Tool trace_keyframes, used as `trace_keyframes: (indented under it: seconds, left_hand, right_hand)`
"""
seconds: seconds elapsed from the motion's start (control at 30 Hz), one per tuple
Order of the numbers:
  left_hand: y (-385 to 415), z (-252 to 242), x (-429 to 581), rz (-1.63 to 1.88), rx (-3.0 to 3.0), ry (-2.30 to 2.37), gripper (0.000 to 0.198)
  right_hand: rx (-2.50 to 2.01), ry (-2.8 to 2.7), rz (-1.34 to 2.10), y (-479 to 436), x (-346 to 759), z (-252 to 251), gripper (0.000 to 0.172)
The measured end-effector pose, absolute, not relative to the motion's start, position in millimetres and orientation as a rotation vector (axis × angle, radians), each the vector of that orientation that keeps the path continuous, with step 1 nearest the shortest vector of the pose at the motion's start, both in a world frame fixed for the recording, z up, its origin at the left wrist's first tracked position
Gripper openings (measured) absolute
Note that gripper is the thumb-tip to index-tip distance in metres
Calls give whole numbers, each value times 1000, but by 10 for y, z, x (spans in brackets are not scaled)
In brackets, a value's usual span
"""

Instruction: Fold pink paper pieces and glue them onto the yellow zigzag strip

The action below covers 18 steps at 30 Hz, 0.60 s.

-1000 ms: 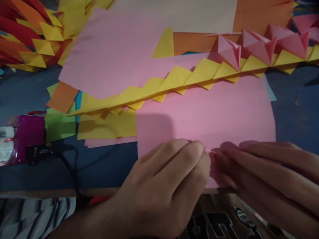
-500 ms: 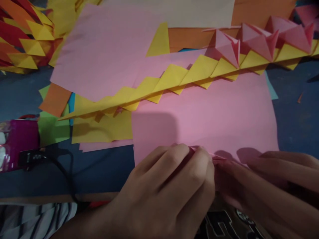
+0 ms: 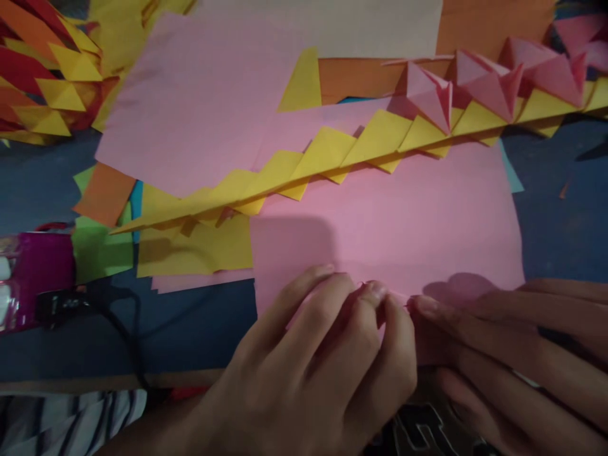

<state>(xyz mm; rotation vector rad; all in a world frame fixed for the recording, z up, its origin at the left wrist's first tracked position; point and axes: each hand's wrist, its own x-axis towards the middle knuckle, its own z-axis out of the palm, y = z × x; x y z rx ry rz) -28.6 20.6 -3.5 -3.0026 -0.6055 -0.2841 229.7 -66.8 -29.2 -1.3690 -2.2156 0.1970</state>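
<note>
A large pink sheet (image 3: 418, 221) lies near the table's front edge. My left hand (image 3: 327, 361) is over its lower part, thumb and fingers pinched on a small piece of pink folded paper (image 3: 361, 316), mostly hidden by the fingers. Beside it on the right, my right hand (image 3: 517, 348) has its fingers spread, with one fingertip against the paper's edge near the left hand's fingers. Beyond the hands a long strip of yellow folded points (image 3: 327, 155) runs diagonally across the sheets, with pink folded pieces (image 3: 489, 82) on its right part.
Another pink sheet (image 3: 199, 101) and an orange sheet (image 3: 494, 28) lie at the back. Red and yellow folded paper (image 3: 52, 76) stands at the far left. A purple box (image 3: 45, 266) with a black cable (image 3: 111, 316) is at the left, near green paper (image 3: 102, 250).
The right hand's fingers have spread and shifted slightly. My left hand's fingers have rearranged around the small pink piece. The whole view has shifted a little.
</note>
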Motion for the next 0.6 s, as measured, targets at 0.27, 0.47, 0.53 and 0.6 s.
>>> trace_keyframes:
  seconds: [0.27,0.47,0.53,0.6]
  left_hand:
    - [279,-40,-266,-601,-3253,-996,32]
    - [217,-80,-96,-771,-3122,-1329,24]
    - [194,-109,-51,-725,-3115,-1364,18]
    - [190,-119,-23,-687,-3147,-1374,15]
  right_hand:
    - [-1222,-2165,115,-429,2202,-283,10]
    - [-1261,-2070,44,-368,2041,-312,13]
    - [-1258,-2050,41,-394,2034,-319,11]
    - [-1239,-2034,60,-416,2114,-306,17]
